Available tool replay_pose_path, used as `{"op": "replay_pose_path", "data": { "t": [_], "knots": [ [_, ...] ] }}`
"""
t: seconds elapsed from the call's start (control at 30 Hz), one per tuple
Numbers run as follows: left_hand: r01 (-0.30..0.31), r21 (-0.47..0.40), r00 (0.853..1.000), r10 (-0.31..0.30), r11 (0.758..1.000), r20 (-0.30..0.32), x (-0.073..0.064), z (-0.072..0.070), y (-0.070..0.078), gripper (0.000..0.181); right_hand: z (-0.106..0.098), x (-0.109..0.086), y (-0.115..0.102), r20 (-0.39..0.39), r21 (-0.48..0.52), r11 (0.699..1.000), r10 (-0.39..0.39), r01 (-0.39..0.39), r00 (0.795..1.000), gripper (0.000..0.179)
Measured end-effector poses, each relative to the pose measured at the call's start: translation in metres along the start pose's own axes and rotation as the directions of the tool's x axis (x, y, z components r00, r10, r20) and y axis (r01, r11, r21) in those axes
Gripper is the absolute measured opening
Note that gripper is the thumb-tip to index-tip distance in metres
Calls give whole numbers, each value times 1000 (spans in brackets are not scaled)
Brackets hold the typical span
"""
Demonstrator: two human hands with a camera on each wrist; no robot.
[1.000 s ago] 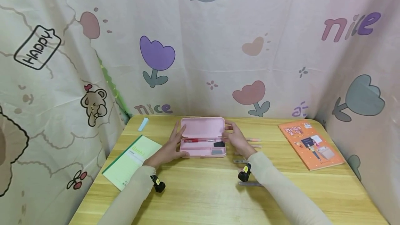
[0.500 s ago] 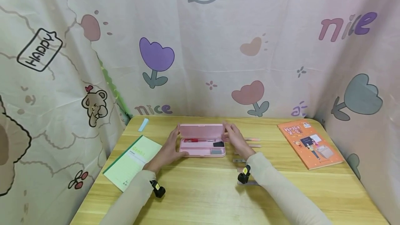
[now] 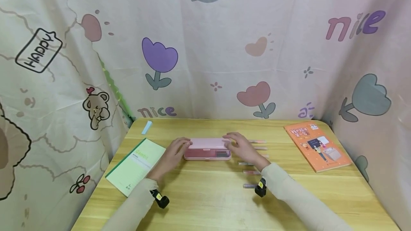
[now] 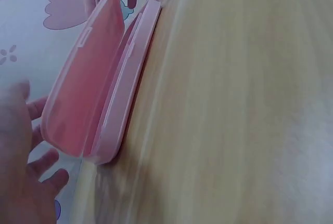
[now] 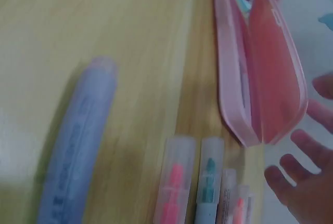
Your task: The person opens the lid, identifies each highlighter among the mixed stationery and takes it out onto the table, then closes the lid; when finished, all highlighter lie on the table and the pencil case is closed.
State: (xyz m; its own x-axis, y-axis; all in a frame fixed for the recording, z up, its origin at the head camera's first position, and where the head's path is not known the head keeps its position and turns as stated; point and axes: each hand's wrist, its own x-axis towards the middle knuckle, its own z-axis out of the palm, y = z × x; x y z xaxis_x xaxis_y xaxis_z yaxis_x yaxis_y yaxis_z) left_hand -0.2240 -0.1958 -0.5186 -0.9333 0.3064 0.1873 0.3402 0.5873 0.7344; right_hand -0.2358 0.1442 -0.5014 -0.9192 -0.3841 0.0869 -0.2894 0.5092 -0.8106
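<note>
A pink pencil case lies on the table, its hinged lid tilted partway down over the tray. A small grey block shows through the gap at the right end; the tray's back part is hidden. My left hand is at the lid's left end. In the left wrist view its loosely bent fingers are right at the edge of the lid. My right hand is at the other end. The right wrist view shows its fingers spread beside the lid's edge.
Several highlighters lie in a column right of the case, including a purple one nearest me. A green notebook lies left, with a light blue strip behind it. An orange book lies right. A printed curtain hangs behind the table.
The pencil case's lid has swung forward and down from standing upright, with both hands at its ends. The red pen and black item inside have gone out of sight beneath it.
</note>
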Motion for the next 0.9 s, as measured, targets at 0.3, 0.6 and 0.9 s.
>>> {"op": "replay_pose_path", "data": {
  "t": [0.3, 0.6, 0.9],
  "knots": [
    [-63, 123, 996, 55, 990, 64, 9, 16, -5, 36, 7, -3, 5, 147, -155, 984, -64, 87, 987, 59],
    [-51, 149, 991, 32, 987, 128, 6, 17, -12, 43, 14, 0, 6, 141, -86, 995, -43, 55, 989, 42],
    [-59, 164, 989, 35, 985, 143, 7, 15, -15, 43, 16, 2, 5, 107, -86, 996, -5, 14, 994, 39]
  ]
}}
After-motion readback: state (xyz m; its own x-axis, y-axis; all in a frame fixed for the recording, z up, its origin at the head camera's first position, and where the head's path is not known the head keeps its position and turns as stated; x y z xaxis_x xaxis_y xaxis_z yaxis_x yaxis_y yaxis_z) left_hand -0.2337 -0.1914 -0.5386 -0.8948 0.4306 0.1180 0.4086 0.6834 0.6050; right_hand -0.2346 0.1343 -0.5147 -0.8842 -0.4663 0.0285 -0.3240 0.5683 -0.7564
